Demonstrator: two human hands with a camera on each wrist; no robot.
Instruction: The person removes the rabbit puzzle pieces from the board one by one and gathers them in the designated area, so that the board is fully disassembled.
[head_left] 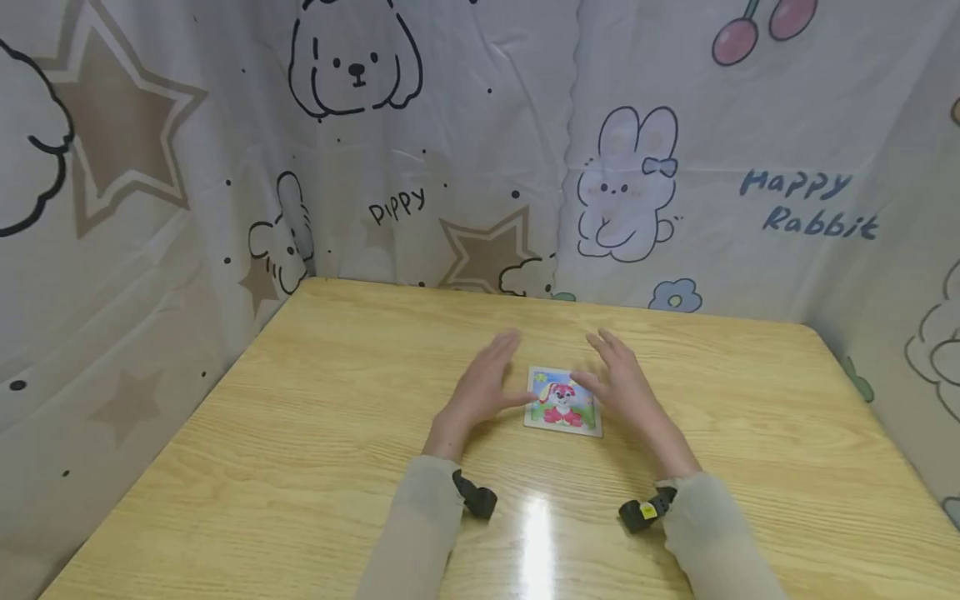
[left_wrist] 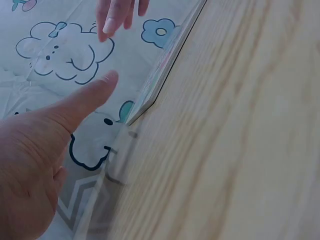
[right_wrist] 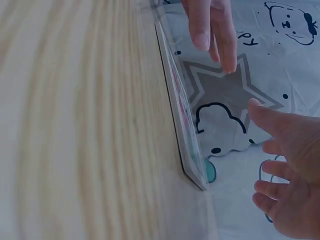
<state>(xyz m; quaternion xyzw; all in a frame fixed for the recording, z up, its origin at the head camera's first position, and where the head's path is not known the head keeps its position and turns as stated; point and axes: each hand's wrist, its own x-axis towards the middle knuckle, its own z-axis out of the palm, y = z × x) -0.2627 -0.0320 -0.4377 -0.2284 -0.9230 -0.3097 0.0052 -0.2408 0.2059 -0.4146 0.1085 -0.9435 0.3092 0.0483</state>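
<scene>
A small square picture board with a pink and white cartoon dog or rabbit lies flat on the wooden table. It looks like a child's puzzle, though no separate pieces can be told apart. My left hand hovers at its left side, thumb stretched toward the picture and fingers extended. On the other side my right hand mirrors it, its thumb over the board's upper right corner in the head view. Both wrist views show the board's edge low on the table, with the thumbs apart from it. Neither hand holds anything.
The light wooden table stretches out around the board. Behind it and at both sides hangs a pale curtain printed with cartoon animals and stars. Each wrist wears a black camera on a strap.
</scene>
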